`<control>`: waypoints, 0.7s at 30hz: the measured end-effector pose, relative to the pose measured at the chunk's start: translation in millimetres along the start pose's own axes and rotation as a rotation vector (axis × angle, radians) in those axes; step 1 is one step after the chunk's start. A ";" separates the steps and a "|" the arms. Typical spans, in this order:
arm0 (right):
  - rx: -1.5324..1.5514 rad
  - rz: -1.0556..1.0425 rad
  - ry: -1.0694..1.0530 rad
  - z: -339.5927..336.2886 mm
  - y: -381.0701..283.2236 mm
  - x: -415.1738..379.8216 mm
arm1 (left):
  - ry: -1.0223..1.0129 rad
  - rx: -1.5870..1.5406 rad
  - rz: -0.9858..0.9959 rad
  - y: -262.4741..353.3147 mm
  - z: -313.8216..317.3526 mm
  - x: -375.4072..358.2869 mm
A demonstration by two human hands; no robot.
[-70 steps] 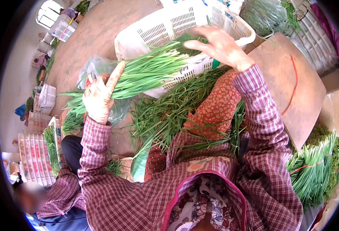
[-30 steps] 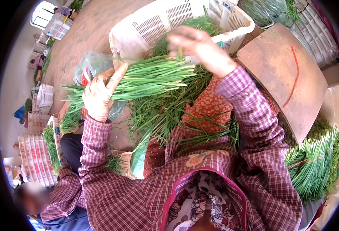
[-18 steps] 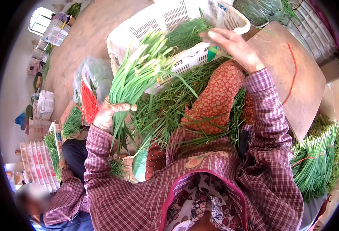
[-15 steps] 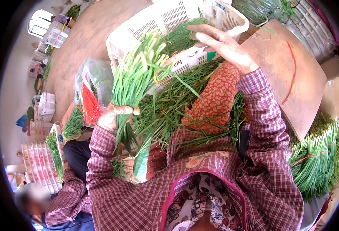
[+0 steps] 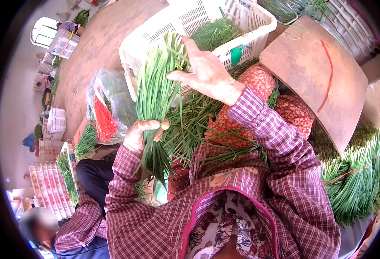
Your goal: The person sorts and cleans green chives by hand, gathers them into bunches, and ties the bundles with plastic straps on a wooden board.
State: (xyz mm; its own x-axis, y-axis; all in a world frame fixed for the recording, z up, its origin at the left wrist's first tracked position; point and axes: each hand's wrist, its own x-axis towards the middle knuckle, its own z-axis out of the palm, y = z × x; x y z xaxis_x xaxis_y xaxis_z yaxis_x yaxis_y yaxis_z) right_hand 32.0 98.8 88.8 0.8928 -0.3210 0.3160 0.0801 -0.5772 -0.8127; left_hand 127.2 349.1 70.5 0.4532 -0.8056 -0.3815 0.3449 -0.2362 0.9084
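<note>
My left hand (image 5: 139,137) is wrapped round the lower part of a bunch of green chives (image 5: 155,93), whose pale cut ends point up and away from me. The leaf tips hang down below that fist. My right hand (image 5: 211,77) lies against the upper right side of the bunch, thumb and fingers apart; some fingertips are hidden at its edge. Loose chives (image 5: 190,125) are heaped beneath, partly over the red flowered cloth (image 5: 259,82) on my lap.
A white plastic crate (image 5: 263,32) ahead has chives inside. Left of it, red ties (image 5: 105,123) hang on a clear plastic bag (image 5: 112,86). On the right are a brown board (image 5: 302,64) with a red tie (image 5: 330,77) and tied chive bundles (image 5: 356,181). Another person sits lower left.
My right hand has come left and down from above the crate's edge to the side of the bunch. The bunch in my left hand has shifted slightly right and stands more upright.
</note>
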 end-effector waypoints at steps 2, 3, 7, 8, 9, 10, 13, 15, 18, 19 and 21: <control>-0.060 -0.265 0.221 7.0 14.1 1.8 | -0.026 -0.029 -0.042 -1.2 -5.4 -0.1; -0.142 -0.232 0.141 -2.8 10.9 0.3 | -0.049 -0.039 -0.054 -0.7 -6.2 -0.1; -0.429 -0.288 0.172 -14.5 22.6 3.1 | -0.056 -0.034 -0.088 -0.1 -6.8 -1.5; -0.557 -0.324 0.224 -17.4 27.3 5.2 | -0.059 -0.035 -0.089 0.2 -4.4 -2.9; -0.682 -0.296 0.213 -24.9 25.3 6.5 | -0.015 -0.033 -0.083 0.3 -1.2 -4.4; -0.717 -0.295 0.192 -33.7 26.2 8.1 | 0.029 -0.032 -0.077 0.0 0.6 -4.9; -0.705 -0.129 0.175 -63.1 43.2 12.2 | -0.057 -0.021 -0.072 -6.5 -11.7 -7.1; -0.656 -0.081 0.266 -82.3 74.3 14.7 | -0.027 -0.030 -0.073 -12.3 -17.4 -10.9; -0.783 0.076 0.133 -98.0 82.3 5.1 | 0.012 -0.075 -0.063 -18.5 -24.1 -12.3; -0.729 0.132 -0.019 -92.7 63.5 -0.5 | 0.027 -0.112 -0.057 -19.5 -25.4 -12.7; -0.631 -0.038 -0.074 -69.9 53.3 -14.1 | 0.018 -0.116 -0.056 -19.6 -25.4 -10.9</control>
State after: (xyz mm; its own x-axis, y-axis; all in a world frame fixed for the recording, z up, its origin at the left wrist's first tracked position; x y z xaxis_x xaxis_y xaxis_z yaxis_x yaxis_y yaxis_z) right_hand -7.3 20.0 75.3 0.9247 -0.2517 0.2856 -0.1439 -0.9257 -0.3498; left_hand 136.3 376.3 52.5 0.4446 -0.7831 -0.4350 0.4627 -0.2151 0.8601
